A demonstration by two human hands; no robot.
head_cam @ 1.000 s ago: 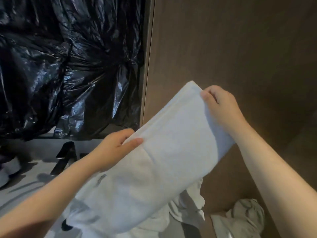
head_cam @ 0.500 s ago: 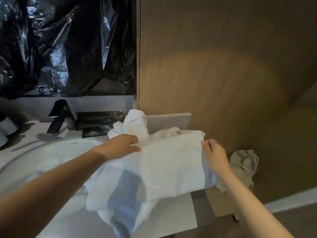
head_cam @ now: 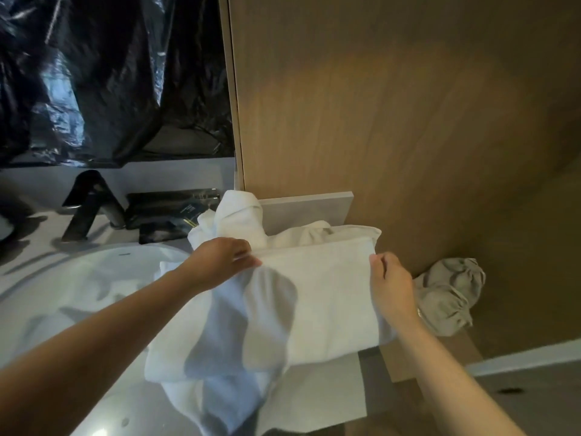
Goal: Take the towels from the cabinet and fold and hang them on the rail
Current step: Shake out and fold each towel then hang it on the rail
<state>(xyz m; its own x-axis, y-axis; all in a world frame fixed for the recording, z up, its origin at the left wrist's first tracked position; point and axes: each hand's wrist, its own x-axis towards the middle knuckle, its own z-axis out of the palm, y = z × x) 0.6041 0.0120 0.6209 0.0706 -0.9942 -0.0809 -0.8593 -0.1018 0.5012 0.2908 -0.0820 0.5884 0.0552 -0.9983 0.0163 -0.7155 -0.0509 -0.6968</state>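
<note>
A white towel (head_cam: 317,297) is stretched between both hands over the right end of the vanity counter. My left hand (head_cam: 220,262) pinches its top left edge, and my right hand (head_cam: 391,287) grips its top right corner. The towel's lower part hangs in loose folds over the counter's front. Behind it lies a heap of more white towels (head_cam: 242,221), crumpled against the wood wall. No rail is in view.
A white basin (head_cam: 94,278) with a black faucet (head_cam: 88,206) lies to the left. A black tray (head_cam: 169,212) sits behind the basin. Black plastic sheeting (head_cam: 103,73) covers the mirror area. A grey crumpled cloth (head_cam: 449,294) hangs at the right by the wood panel (head_cam: 408,121).
Both hands have lowered the towel from up against the wood wall down to counter height. My view has tipped down, showing the basin and counter.
</note>
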